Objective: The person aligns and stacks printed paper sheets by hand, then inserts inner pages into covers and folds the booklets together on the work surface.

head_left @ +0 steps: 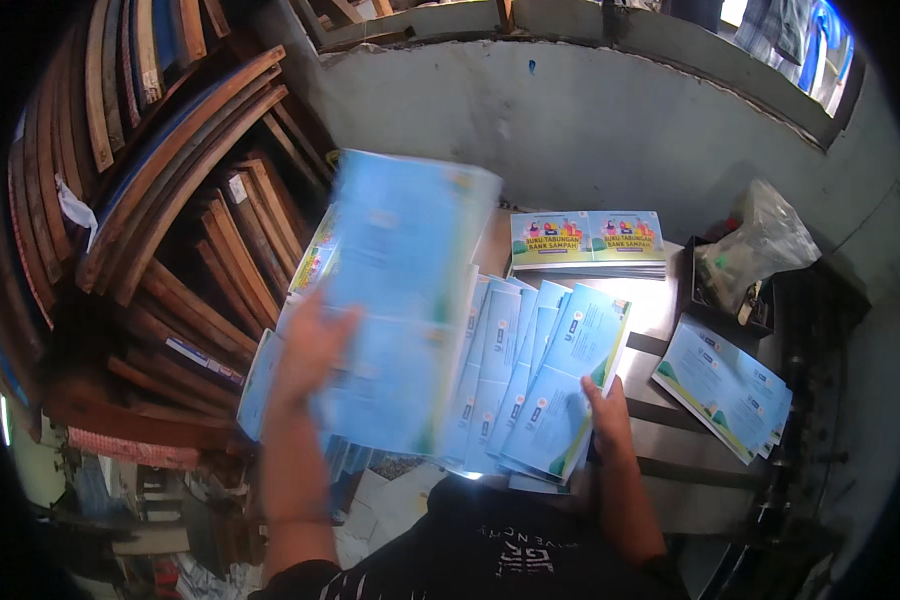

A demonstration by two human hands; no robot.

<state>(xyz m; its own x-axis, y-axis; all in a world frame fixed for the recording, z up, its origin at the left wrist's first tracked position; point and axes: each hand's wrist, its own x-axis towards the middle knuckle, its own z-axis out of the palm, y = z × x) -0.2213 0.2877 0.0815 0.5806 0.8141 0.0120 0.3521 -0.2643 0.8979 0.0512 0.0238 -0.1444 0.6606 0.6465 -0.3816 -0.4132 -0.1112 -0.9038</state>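
Observation:
My left hand [315, 345] is blurred by motion, its thumb over a large light-blue printed sheet [400, 250]. That sheet is smeared too, tilted up in front of me, and I cannot make out whether it is one or more. At the near edge of the table, a fanned row of light-blue printed sheets [575, 345] overlaps. My right hand [610, 415] grips the right edge of the fan, thumb on top and fingers hidden underneath. Partly covered by the raised sheet, a colourful printed sheet [315, 260] shows at the left.
Behind the fan stands a neat stack of colourful printed sheets [587, 240]. Another blue printed pile [725, 385] lies at the right of the slatted metal table [670, 435]. A dark box [715, 300] holds a clear plastic bag [760, 245]. Wooden frames [185, 190] crowd the left.

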